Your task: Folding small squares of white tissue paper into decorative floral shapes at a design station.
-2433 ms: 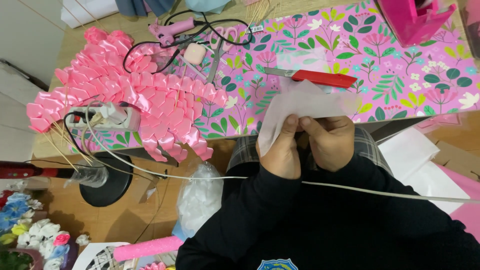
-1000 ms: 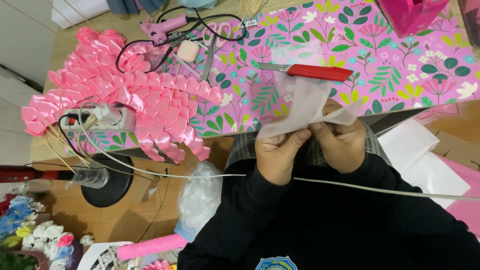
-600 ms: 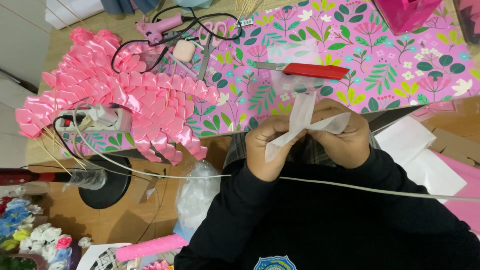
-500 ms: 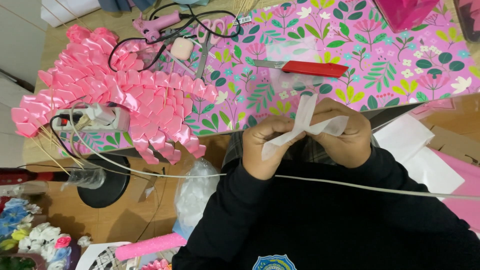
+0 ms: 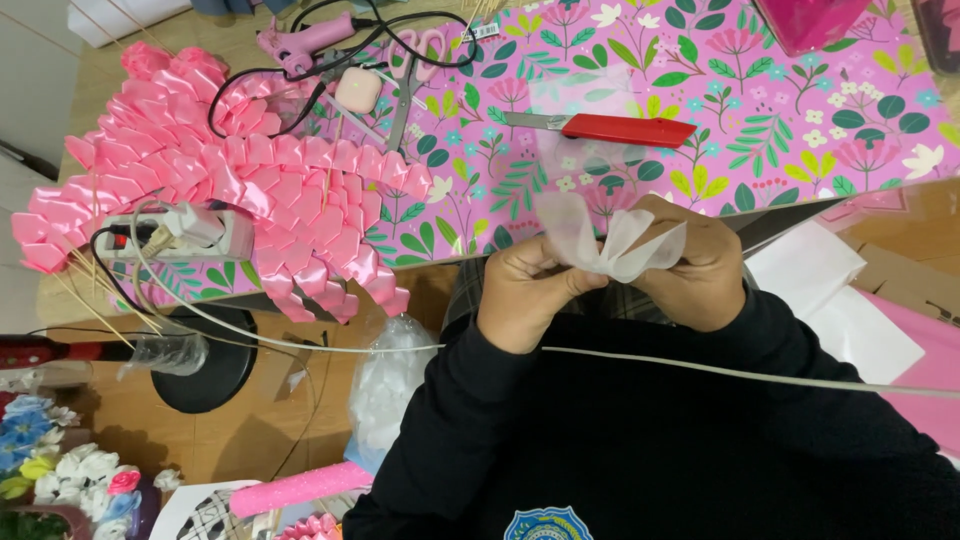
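Note:
A folded piece of sheer white ribbon point(image 5: 610, 238) sits pinched between both my hands, just above my lap. My left hand point(image 5: 528, 290) grips its lower left fold and my right hand point(image 5: 700, 262) holds its right side. Both sleeves are black. In front of the hands lies a pink floral sheet point(image 5: 700, 100) carrying red-handled scissors point(image 5: 605, 127). A pile of folded pink satin ribbon petals point(image 5: 250, 190) covers the sheet's left part.
A pink glue gun point(image 5: 300, 38) with black cable lies top left, a white power strip point(image 5: 190, 232) left. A thin white cord point(image 5: 700, 368) crosses my lap. A clear bag of white pieces point(image 5: 395, 380), small fabric flowers point(image 5: 60, 480), and white and pink paper point(image 5: 860, 300) lie around.
The flat white ribbon piece has been folded smaller into loops between my hands. Both hands drew closer together and stayed near my lap.

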